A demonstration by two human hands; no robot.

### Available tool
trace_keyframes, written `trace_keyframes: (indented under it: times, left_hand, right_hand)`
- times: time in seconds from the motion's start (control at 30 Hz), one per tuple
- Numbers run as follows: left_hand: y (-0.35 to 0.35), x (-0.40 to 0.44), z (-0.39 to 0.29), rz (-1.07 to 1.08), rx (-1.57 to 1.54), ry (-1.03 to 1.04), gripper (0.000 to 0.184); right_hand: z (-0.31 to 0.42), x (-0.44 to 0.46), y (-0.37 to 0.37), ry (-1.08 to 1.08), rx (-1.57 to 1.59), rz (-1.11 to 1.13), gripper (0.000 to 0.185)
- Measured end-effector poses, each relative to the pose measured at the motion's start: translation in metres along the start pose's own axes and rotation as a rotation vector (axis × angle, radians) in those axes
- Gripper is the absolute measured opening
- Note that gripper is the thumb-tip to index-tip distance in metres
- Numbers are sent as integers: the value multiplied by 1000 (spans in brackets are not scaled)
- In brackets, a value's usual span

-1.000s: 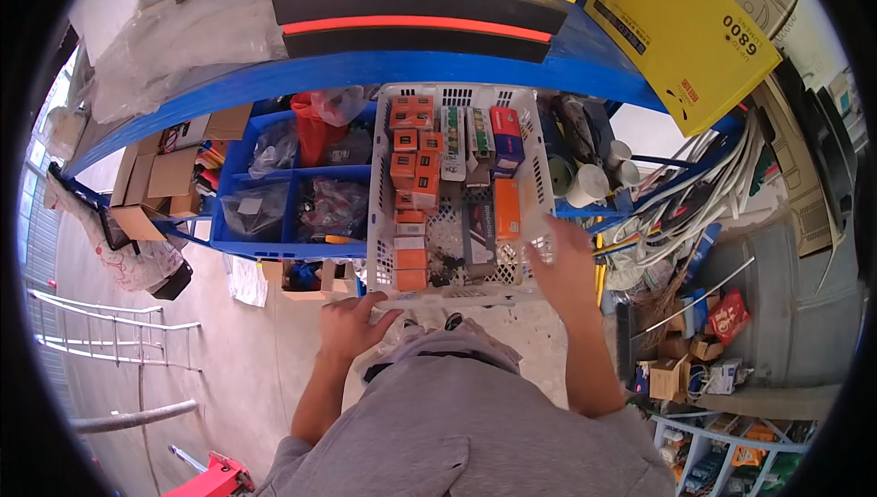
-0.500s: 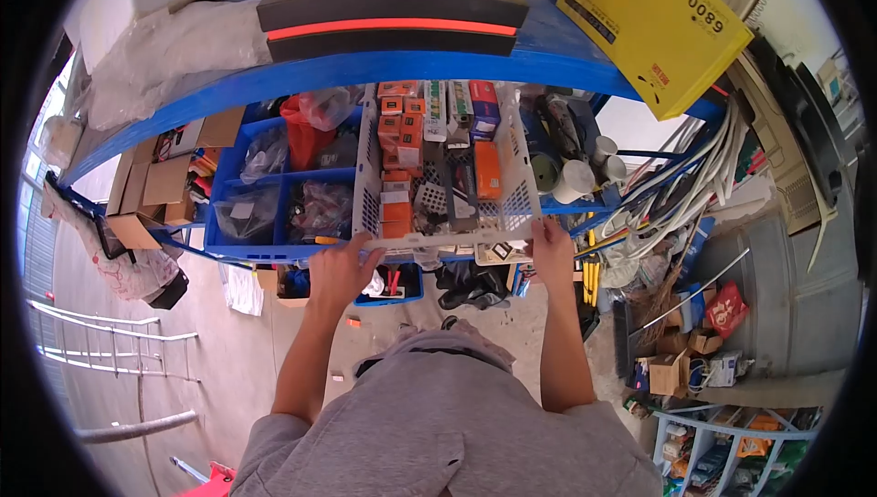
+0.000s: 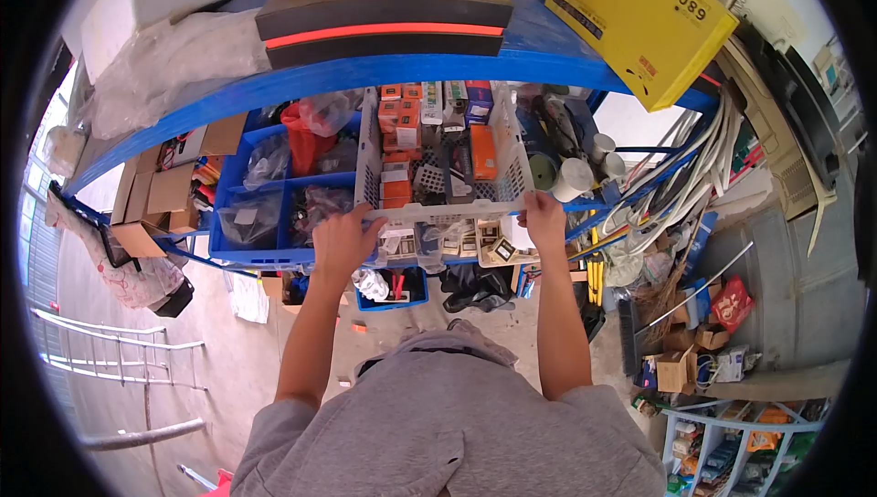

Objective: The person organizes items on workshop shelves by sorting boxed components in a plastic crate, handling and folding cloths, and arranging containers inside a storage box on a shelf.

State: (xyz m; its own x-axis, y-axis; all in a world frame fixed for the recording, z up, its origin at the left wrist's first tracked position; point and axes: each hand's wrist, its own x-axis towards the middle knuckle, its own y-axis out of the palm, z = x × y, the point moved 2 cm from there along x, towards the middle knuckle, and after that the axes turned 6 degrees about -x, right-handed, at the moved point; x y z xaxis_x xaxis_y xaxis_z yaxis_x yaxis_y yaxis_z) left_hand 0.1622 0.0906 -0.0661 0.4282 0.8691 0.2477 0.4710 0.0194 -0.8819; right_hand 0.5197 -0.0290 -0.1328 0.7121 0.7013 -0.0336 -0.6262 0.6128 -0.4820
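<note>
A white perforated plastic basket [image 3: 446, 213] sits on the shelf between my hands. Inside it are several small orange boxes [image 3: 396, 122], an upright orange box [image 3: 483, 152] and a dark narrow box [image 3: 458, 173]. At the front left corner, my left hand [image 3: 343, 239] grips the basket's rim, thumb toward the basket. My right hand [image 3: 543, 220] is closed on the front right corner. To the left of the basket stands a blue divided bin [image 3: 281, 174] with bagged parts. Small boxed items [image 3: 501, 249] show on a lower level beneath the basket's front edge.
Above, a blue shelf beam [image 3: 384, 68] carries a black box [image 3: 379, 26] and yellow boxes [image 3: 641, 26]. White cups [image 3: 574, 179] stand right of the basket, near coiled cables [image 3: 681, 177]. An open cardboard box [image 3: 146, 195] is at left; a blue tray [image 3: 393, 294] lies low.
The basket has moved back into the shelf, away from me, with both hands on it. More of the small boxed items below its front edge now show.
</note>
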Motion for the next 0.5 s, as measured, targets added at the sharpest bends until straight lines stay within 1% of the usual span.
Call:
trace_keyframes:
  times: [0.03, 0.1, 0.13, 0.17, 0.2, 0.23, 0.27, 0.3, 0.33, 0.37, 0.4, 0.43, 0.47, 0.5]
  left_hand:
    - [1, 1, 0, 3, -4, 12, 35]
    - [6, 0, 6, -21, 21, 21, 35]
    - [6, 1, 4, 6, -12, -23, 36]
    - [8, 0, 3, -25, -25, -2, 37]
    - [-1, -5, -10, -18, -26, -26, 33]
    - [-12, -11, -19, -19, -13, -60, 29]
    - [-7, -20, -19, -24, -4, -60, 29]
    - [-1, -34, -18, -138, -384, -41, 25]
    - [4, -48, -20, -250, -766, -23, 23]
    - [9, -62, -28, -152, -883, -128, 28]
    - [33, -77, -25, -126, -982, -190, 35]
    - [29, -86, -48, -169, -859, -100, 41]
    - [56, -96, -47, -159, -997, -245, 46]
    - [71, -103, -45, -102, -1154, -474, 50]
  right_hand:
    - [-8, 5, 3, 4, 0, -12, 38]
    - [-26, 13, 9, -118, -144, -96, 36]
    - [-28, 13, 9, -92, -123, -93, 34]
    - [-28, 10, 12, -65, -104, -91, 34]
    - [-4, -14, 9, -190, -204, -290, 38]
    - [31, -46, 4, -321, -295, -475, 47]
    - [50, -71, 2, -444, -426, -576, 59]
    - [58, -90, 6, -446, -325, -535, 51]
    - [58, -111, 19, -380, -145, -311, 46]
    - [53, -128, 39, -555, -26, -135, 38]
    - [72, -155, 48, -278, 218, 375, 32]
    - [64, -171, 76, -216, 423, 593, 27]
    - [61, -183, 84, -252, 341, 558, 27]
    - [61, -187, 90, -301, 259, 523, 27]
